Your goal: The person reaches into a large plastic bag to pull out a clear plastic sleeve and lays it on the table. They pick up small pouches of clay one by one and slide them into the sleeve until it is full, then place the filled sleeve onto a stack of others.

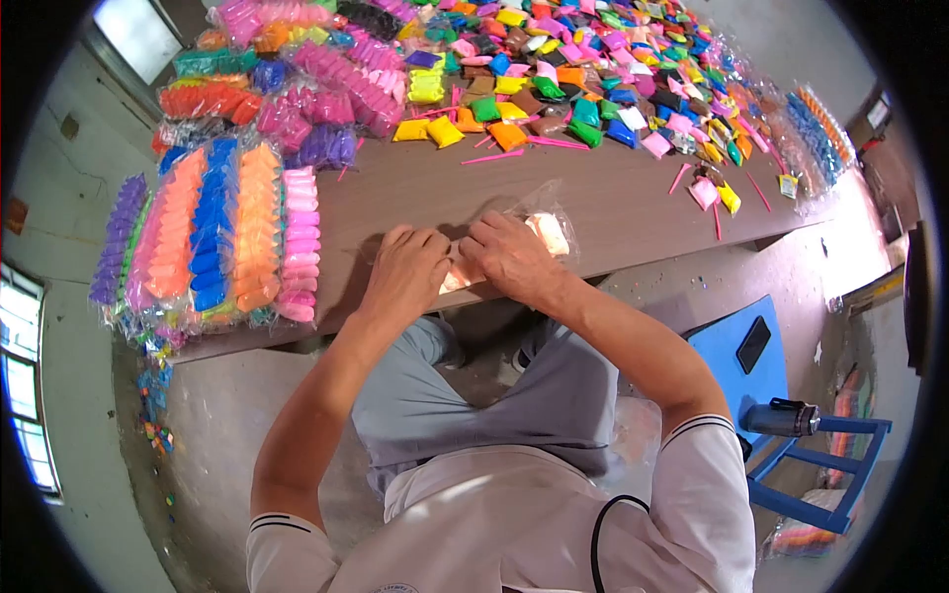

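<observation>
Near the table's front edge, both hands are on a clear plastic bag [565, 210] with pale peach packets [547, 234] inside. My left hand [410, 262] has its fingers curled over the bag's left part. My right hand [511, 255] grips the middle, close beside the left, its fingers bent and pressed onto the plastic. More peach contents [460, 277] show between and below the hands. The bag's right end lies loose past my right hand. My fingertips are partly hidden under the knuckles.
Bagged rows of coloured packets [213, 227] stack at the table's left. A large heap of loose packets [593, 79] covers the back, with pink plastic sticks [492, 157] about. A blue chair [761, 346] at right holds a phone [753, 344] and a bottle [781, 418].
</observation>
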Demonstrator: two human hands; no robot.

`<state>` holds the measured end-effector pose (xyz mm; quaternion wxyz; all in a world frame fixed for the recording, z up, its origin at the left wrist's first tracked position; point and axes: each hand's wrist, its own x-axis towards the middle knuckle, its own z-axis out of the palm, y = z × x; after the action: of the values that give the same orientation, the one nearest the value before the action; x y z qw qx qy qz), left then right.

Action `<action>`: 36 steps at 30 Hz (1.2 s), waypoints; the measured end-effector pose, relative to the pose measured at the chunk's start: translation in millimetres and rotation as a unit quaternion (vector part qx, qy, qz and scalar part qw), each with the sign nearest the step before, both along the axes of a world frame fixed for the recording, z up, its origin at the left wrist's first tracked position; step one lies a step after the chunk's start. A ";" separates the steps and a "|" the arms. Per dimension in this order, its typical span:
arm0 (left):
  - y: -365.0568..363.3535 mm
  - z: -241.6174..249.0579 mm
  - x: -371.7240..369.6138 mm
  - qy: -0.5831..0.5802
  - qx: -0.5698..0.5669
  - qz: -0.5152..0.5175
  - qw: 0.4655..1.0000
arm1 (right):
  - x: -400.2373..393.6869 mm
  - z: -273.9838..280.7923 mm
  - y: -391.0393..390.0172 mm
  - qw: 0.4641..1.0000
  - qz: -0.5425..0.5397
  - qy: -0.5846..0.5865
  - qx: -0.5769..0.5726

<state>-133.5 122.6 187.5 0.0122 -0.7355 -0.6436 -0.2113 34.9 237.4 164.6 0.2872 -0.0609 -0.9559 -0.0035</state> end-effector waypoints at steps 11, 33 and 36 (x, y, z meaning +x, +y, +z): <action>-5.7 -30.4 10.9 -0.023 0.096 0.038 0.994 | 29.3 12.7 -0.7 0.982 -0.051 0.164 -0.076; -9.2 -34.8 12.5 -0.037 0.103 0.067 0.992 | 52.8 29.6 70.1 0.656 -0.295 0.103 -0.687; -9.2 -34.8 13.0 -0.032 0.102 0.072 0.992 | 50.1 28.2 75.3 0.648 -0.315 0.092 -0.687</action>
<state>-120.5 113.3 152.7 0.0821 -0.6752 -0.6699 -0.2978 84.9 312.7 192.8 0.2307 -0.5381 -0.5766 0.5698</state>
